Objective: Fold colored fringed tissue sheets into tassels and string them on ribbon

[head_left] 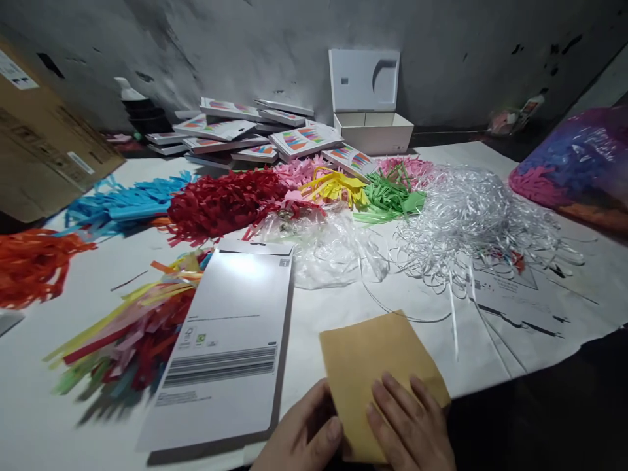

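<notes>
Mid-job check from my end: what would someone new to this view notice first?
Most likely the big heap of shiny white ribbon on the right of the white-covered table, and the dark red paper strips left of centre. Nearer, a white package with a barcode lies left of the brown paper, where the left hand is at one edge and the right hand lies on top.
</notes>
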Tool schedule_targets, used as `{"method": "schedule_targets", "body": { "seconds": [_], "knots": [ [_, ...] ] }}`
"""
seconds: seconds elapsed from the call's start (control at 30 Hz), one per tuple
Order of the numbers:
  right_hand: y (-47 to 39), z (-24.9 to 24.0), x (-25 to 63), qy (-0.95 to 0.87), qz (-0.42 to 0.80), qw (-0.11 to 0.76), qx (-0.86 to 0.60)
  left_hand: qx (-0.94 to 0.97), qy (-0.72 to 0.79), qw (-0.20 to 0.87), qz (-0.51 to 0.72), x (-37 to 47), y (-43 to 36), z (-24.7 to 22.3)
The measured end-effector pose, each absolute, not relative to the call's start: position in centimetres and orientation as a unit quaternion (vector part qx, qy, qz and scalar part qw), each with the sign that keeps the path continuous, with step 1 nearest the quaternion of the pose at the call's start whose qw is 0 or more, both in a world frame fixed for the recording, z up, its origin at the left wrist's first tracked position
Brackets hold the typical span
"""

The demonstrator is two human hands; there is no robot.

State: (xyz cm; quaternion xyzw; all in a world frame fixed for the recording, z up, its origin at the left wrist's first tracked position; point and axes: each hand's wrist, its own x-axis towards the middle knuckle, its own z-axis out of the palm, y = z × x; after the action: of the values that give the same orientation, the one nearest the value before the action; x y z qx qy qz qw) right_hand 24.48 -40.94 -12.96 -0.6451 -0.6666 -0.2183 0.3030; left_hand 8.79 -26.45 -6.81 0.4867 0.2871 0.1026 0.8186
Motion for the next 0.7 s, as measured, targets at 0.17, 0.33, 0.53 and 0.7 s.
{"method": "schedule_targets", "body": {
  "seconds": [0.17, 0.33, 0.53, 0.7],
  "knots": [
    [-40.6, -12.6, 24.1, -0.659, -0.138, 0.36, -0.645, 0.435, 0.323, 0.837, 0.077, 10.7, -26.1, -6.2],
    [-39.6, -9.3, 25.4, -0.581, -0.079, 0.422, -0.691, 0.366, 0.33, 0.866, 0.079, 10.6, -26.4, -6.3],
    [-37.1, -8.1, 24.6, -0.58, -0.077, 0.442, -0.68, 0.304, 0.353, 0.881, 0.081, 10.5, -26.0, -6.4],
    [-37.1, -7.8, 24.8, -0.584, 0.002, 0.44, -0.682, 0.264, 0.346, 0.897, 0.074, 10.6, -25.7, -6.5]
  ]
}}
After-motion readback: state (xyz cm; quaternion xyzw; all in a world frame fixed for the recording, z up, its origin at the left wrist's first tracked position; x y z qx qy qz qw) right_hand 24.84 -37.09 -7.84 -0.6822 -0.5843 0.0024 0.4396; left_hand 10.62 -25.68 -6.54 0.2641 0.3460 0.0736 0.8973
